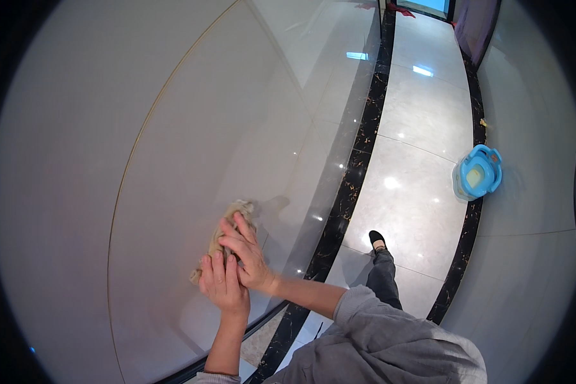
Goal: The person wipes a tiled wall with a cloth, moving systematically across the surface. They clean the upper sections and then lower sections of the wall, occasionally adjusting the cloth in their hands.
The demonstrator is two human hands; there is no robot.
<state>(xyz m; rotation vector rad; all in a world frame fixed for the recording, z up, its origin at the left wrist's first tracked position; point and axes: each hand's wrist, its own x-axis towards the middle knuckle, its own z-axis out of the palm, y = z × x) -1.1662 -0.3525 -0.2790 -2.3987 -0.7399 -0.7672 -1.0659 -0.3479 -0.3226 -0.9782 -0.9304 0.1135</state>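
A beige cloth [216, 240], bunched into a long roll, lies against the glossy light wall panel [173, 182]. My left hand [225, 283] presses on its lower part with the fingers over it. Just above and to the right, my right hand [247, 252] presses on the cloth's upper part, its fingers spread across the fabric. The two hands touch near the right thumb. White, frayed-looking cloth shows beyond the right fingertips.
A light blue plastic child's potty or small bucket [477, 175] stands on the tiled floor [413, 192] by the opposite wall. Dark marble borders [357, 168] edge the corridor. My foot in a black shoe [376, 237] is on the tiles. Red cloth [403, 10] lies at the far end.
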